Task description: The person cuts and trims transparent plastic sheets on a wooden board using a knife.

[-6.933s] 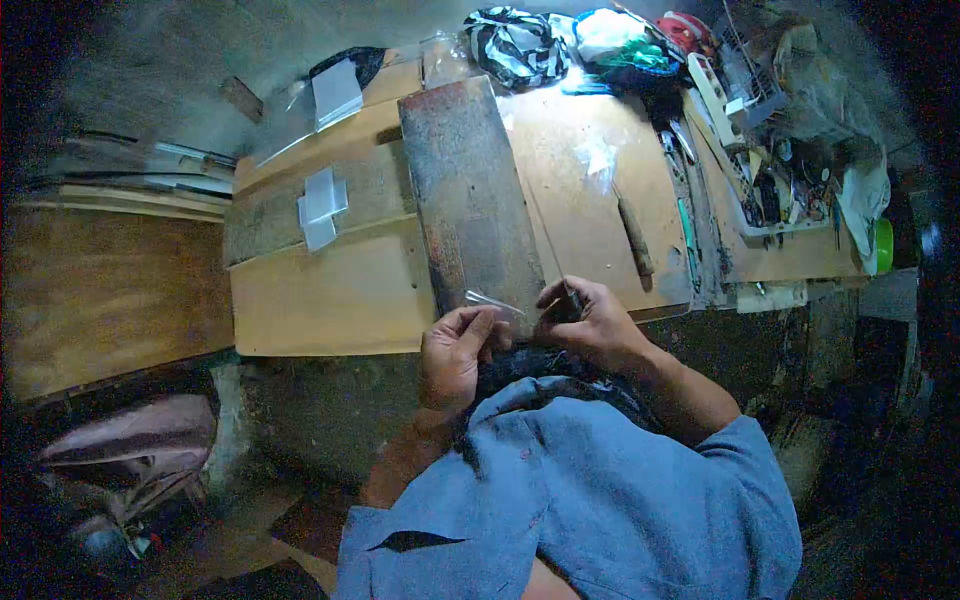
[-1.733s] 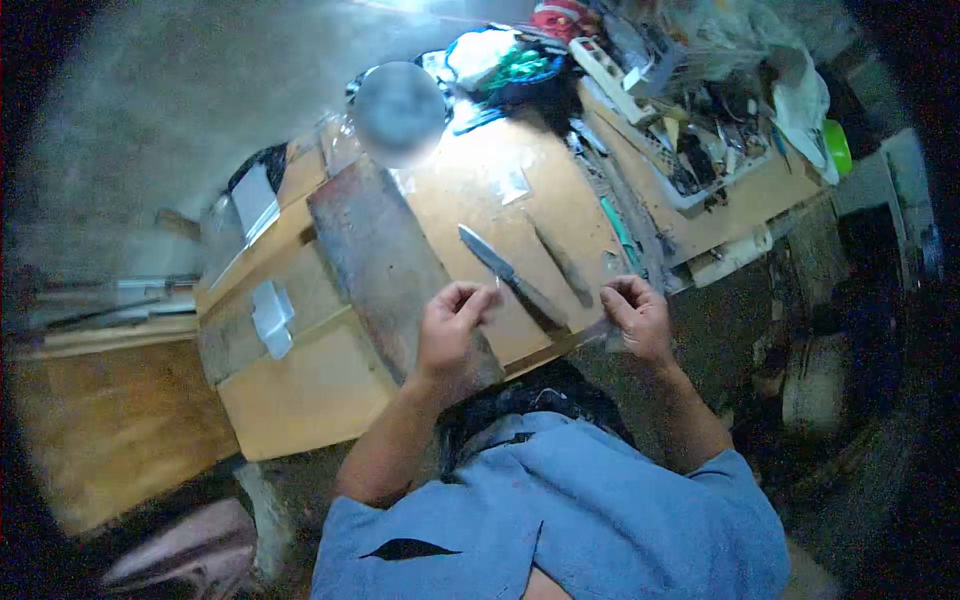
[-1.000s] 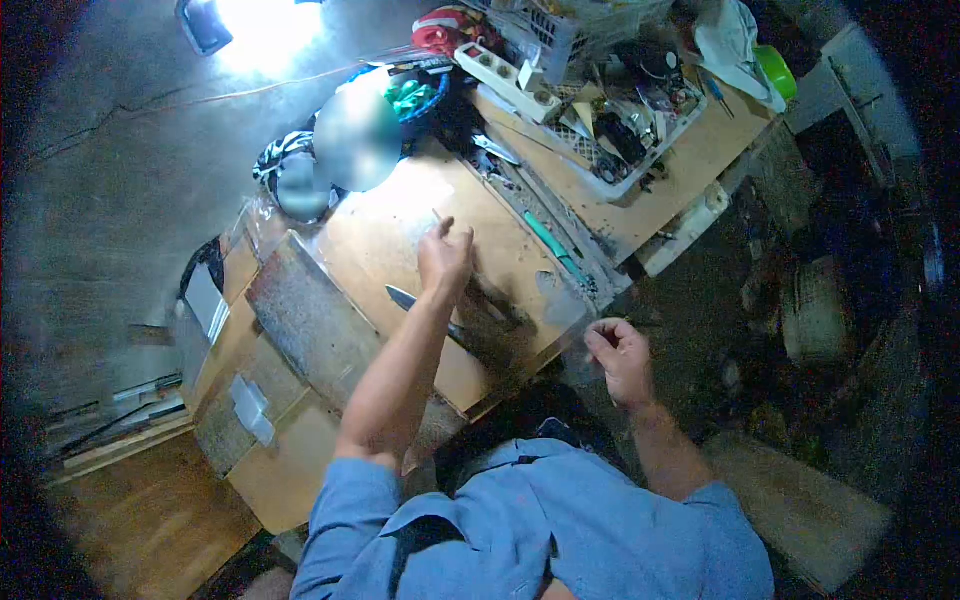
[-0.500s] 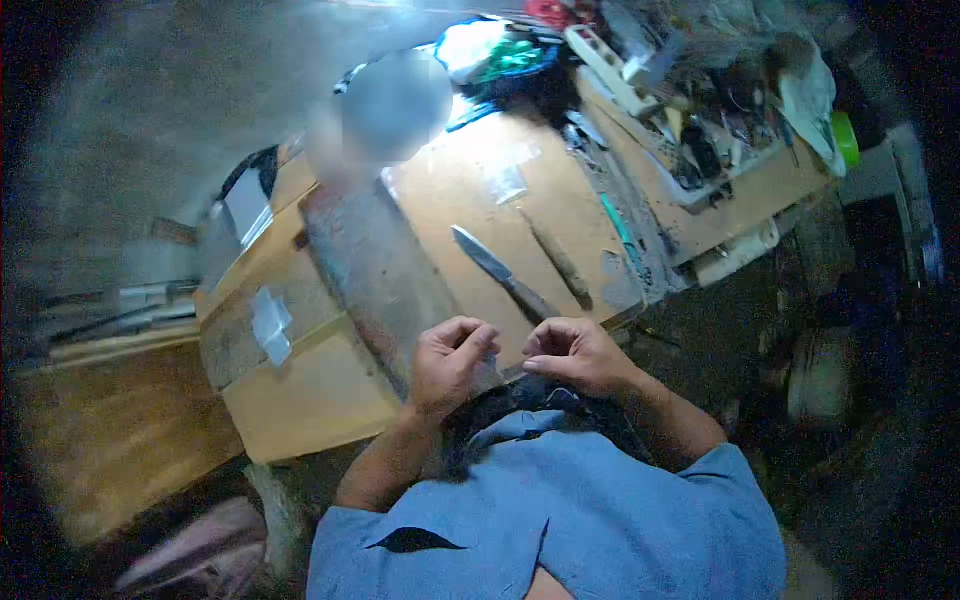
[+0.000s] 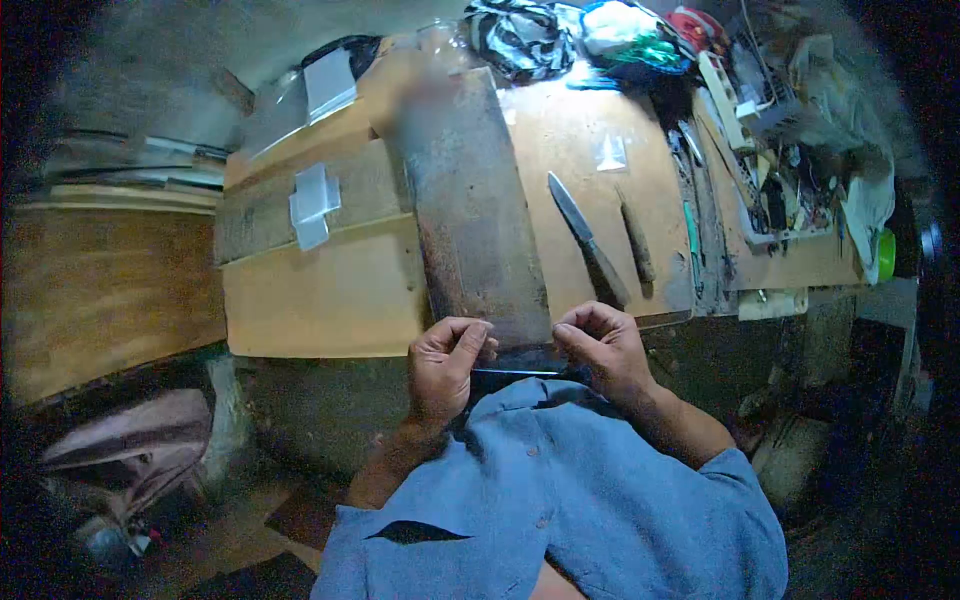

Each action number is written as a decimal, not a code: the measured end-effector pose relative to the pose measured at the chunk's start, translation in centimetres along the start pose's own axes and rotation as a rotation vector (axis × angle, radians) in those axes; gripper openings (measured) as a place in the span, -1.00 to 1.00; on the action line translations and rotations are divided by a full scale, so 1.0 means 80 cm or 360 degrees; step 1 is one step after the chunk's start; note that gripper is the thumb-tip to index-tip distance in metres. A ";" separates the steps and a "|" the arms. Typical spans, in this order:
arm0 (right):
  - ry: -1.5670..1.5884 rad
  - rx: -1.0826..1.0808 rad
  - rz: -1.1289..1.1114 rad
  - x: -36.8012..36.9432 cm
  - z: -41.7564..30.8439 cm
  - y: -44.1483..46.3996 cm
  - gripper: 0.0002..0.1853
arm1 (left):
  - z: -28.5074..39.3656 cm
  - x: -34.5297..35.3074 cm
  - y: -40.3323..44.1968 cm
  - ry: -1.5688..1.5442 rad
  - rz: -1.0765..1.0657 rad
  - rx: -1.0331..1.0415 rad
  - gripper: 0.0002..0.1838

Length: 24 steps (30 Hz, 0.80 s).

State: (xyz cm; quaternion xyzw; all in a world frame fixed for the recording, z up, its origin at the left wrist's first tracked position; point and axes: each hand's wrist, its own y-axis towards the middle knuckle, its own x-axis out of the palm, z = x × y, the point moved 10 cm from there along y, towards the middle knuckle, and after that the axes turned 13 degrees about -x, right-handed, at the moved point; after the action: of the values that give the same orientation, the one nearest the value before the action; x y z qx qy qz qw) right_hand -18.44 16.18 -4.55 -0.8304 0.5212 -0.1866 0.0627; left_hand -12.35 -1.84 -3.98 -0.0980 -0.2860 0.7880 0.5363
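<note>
My left hand is closed in a pinch in front of the near end of a dark, worn board. My right hand, also pinched, is level with it to the right. Whatever is between the fingers is too small or clear to name. A thin shiny bluish line runs between the hands, just above the blue shirt. Beyond my right hand a knife lies on the table, blade pointing away. A slim tool with a brown handle lies right of it, below a small clear plastic piece.
Translucent plastic pieces lie on the table's left part. White sheets are at the back left. Bags stand at the back. A tray of tools and a power strip are at the right.
The view has swung back, so the table appears squarer and farther right. My hands remain pinched near my body, slightly farther apart than half a second ago. The knife has stayed on the table.
</note>
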 end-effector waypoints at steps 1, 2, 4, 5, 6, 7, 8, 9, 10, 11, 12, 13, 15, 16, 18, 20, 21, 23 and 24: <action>0.0013 -0.0030 -0.0007 0.003 0.001 0.000 -0.91 | -0.005 -0.005 -0.002 -0.0050 0.0013 -0.0041 -0.86; 0.0027 -0.0061 -0.0010 0.006 0.002 0.001 -0.89 | -0.010 -0.010 -0.003 -0.0097 0.0023 -0.0082 -0.86; 0.0023 -0.0056 -0.0018 0.010 0.007 0.001 -0.89 | -0.012 -0.016 -0.007 -0.0109 0.0025 -0.0065 -0.85; 0.0021 -0.0062 -0.0014 0.011 0.008 0.001 -0.89 | -0.012 -0.018 -0.008 -0.0113 0.0015 -0.0044 -0.85; 0.0019 -0.0054 -0.0018 0.011 0.009 0.001 -0.89 | -0.014 -0.020 -0.009 -0.0118 0.0020 -0.0049 -0.85; 0.0001 -0.0047 -0.0042 0.012 0.011 0.001 -0.89 | -0.017 -0.021 -0.009 -0.0115 0.0012 -0.0057 -0.85; -0.0016 -0.0042 -0.0065 0.014 0.012 0.000 -0.90 | -0.020 -0.022 -0.010 -0.0110 0.0001 -0.0065 -0.85; -0.0016 -0.0036 -0.0066 0.014 0.014 -0.001 -0.90 | -0.023 -0.024 -0.011 -0.0112 0.0004 -0.0070 -0.85; -0.0018 -0.0049 -0.0065 0.014 0.013 -0.001 -0.90 | -0.025 -0.026 -0.011 -0.0081 0.0015 -0.0064 -0.86; -0.0019 -0.0063 -0.0062 0.014 0.012 -0.002 -0.90 | -0.026 -0.026 -0.011 -0.0049 0.0025 -0.0058 -0.86; -0.0019 -0.0062 -0.0060 0.014 0.011 -0.003 -0.90 | -0.024 -0.024 -0.013 -0.0048 0.0024 -0.0060 -0.86; -0.0078 -0.0070 -0.0046 0.013 0.010 -0.004 -0.90 | -0.021 -0.023 -0.016 -0.0038 0.0051 -0.0076 -0.87; -0.0136 -0.0078 -0.0029 0.010 0.009 -0.006 -0.90 | -0.019 -0.022 -0.017 -0.0026 0.0075 -0.0092 -0.87; -0.0112 -0.0078 -0.0040 0.011 0.009 -0.006 -0.90 | -0.019 -0.022 -0.017 -0.0019 0.0068 -0.0092 -0.88; -0.0088 -0.0083 -0.0049 0.012 0.007 -0.007 -0.90 | -0.018 -0.022 -0.018 -0.0011 0.0058 -0.0090 -0.88; 0.0052 0.0060 -0.0038 0.013 0.013 -0.010 -0.92 | -0.022 -0.021 -0.018 -0.0128 0.0013 -0.0144 -0.88; 0.0052 0.0058 -0.0039 0.012 0.016 -0.010 -0.92 | -0.021 -0.021 -0.018 -0.0127 0.0013 -0.0141 -0.88; -0.0035 -0.0056 -0.0055 0.009 0.016 -0.008 -0.93 | -0.020 -0.018 -0.019 -0.0038 -0.0004 -0.0148 -0.89; -0.0035 -0.0059 -0.0056 0.010 0.013 -0.011 -0.93 | -0.020 -0.018 -0.020 -0.0038 -0.0004 -0.0145 -0.89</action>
State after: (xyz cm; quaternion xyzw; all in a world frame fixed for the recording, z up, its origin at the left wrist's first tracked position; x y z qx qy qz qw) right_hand -17.01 15.73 -5.04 -0.8425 0.5090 -0.1690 0.0497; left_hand -9.77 -2.17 -4.58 -0.1126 -0.3280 0.7746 0.5289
